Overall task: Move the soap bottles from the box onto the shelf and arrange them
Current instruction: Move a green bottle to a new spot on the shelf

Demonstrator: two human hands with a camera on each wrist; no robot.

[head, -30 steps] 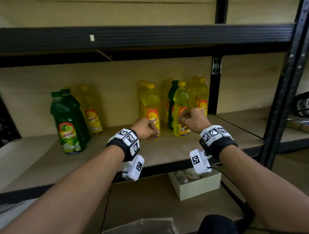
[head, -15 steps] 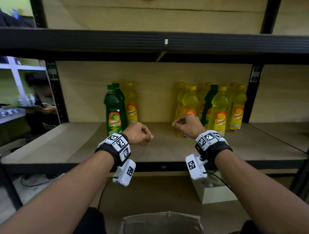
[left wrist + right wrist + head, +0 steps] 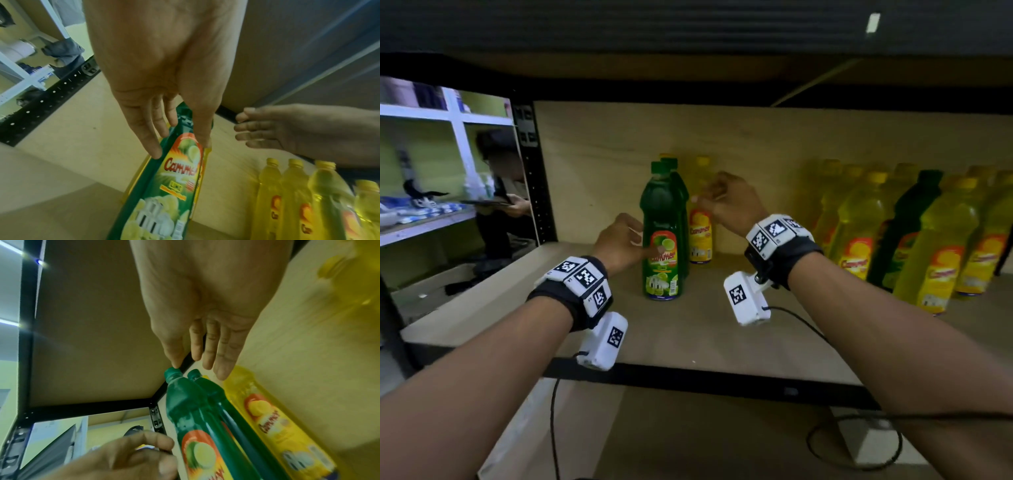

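Two green soap bottles (image 3: 661, 240) stand one behind the other on the wooden shelf (image 3: 688, 329), with a yellow bottle (image 3: 700, 233) just right of them. My left hand (image 3: 643, 246) is at the front green bottle's left side; its straight fingers (image 3: 154, 151) and thumb touch the label. My right hand (image 3: 705, 198) hovers open by the yellow bottle's neck, fingers (image 3: 220, 369) straight above the green caps (image 3: 171, 370). A cluster of several yellow bottles (image 3: 941, 253) with one green among them stands at the right.
A black upright post (image 3: 530, 171) bounds the shelf on the left; beyond it a person (image 3: 496, 192) sits. The dark upper shelf beam (image 3: 688, 27) hangs low overhead. A white box (image 3: 866, 442) and cables lie on the floor under the shelf.
Both hands have moved left, from the yellow cluster to the green bottles. They were curled fists before; now the fingers are stretched out. The view has swung left and closer.
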